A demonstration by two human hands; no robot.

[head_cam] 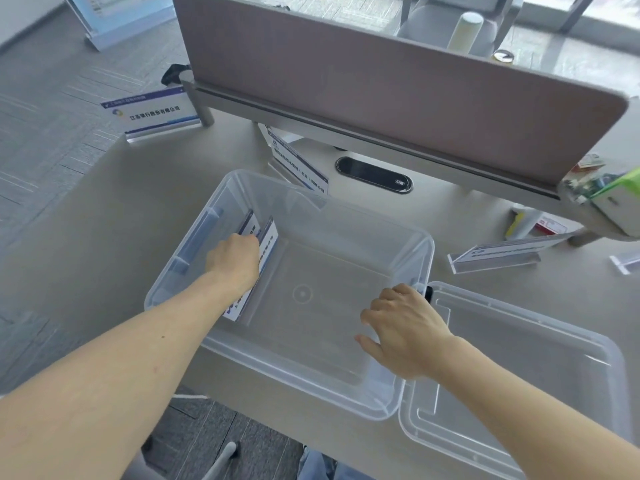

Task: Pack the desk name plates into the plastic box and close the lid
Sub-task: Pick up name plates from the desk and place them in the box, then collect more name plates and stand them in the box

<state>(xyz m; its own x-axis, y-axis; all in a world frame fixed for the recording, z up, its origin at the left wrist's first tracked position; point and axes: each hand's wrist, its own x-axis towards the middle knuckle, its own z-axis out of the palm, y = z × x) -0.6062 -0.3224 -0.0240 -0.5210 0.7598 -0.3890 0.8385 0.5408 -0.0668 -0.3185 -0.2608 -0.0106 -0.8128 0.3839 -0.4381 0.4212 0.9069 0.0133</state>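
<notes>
A: Where's the box?
B: Clear box [346,216] sits mid-desk [104,209], lid off. Lid [519,358] lies flat on the desk, touching the box's right side, inner face up.

A: Plates in it yet?
B: Yes, plates [268,233] stand on edge along the left wall, packed close together. Can't count them exactly, the arm covers part. Rest of the box floor is bare.

A: Left hand?
B: Left hand [235,261] is down inside the box, closed over the top edge of the inner plate. Fingers curl past the edge, so the grip itself is mostly hidden, but it looks closed on that plate.

A: Right hand?
B: Right hand [405,330] is at the box's right wall, near the front corner. Fingers loosely spread, thumb pointing into the box, palm over the rim. Holding nothing I can see; whether it presses the rim, can't tell.

A: Other plates outside?
B: Three clear ones. Far-left plate [156,114] stands at the desk's left corner, text facing the camera. Angled plate [298,161] stands just behind the box's far wall. Right plate [498,254] stands right of the box, seen nearly edge-on. A piece of clear acrylic [625,263] shows at the right frame edge, cut off.

A: Anything else?
B: Brown divider [381,88] runs along the desk's back, black cable port [374,174] in front of it. Green-white pack [613,202] plus blurry clutter at the divider's right end.
</notes>
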